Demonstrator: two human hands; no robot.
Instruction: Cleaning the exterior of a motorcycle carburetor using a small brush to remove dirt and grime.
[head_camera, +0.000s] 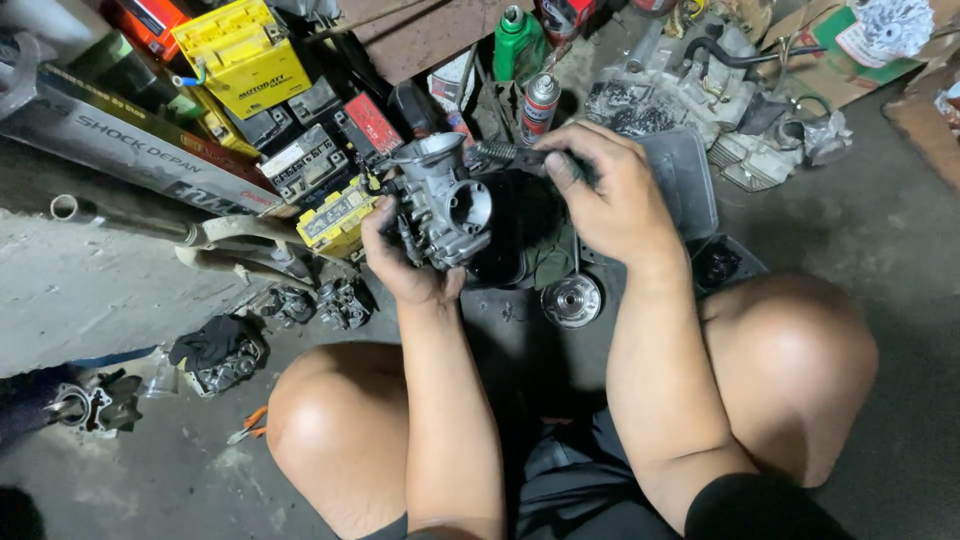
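My knees (340, 420) frame the floor (900, 300). My left hand (405, 265) clamps the carburetor (445, 205) mid-air; my right hand (610, 195) grips a spring-tipped tool (510, 153) at its top. Greasy fingers could slip, dropping it onto the round metal part (571, 300) below.

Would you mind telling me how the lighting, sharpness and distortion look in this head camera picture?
Head view: light falls evenly on the carburetor in the left hand; the right hand and its dark tool are sharp; deep shadow fills the gap between the knees; the wide lens bends the frame's edges; the grey floor shows no glare.
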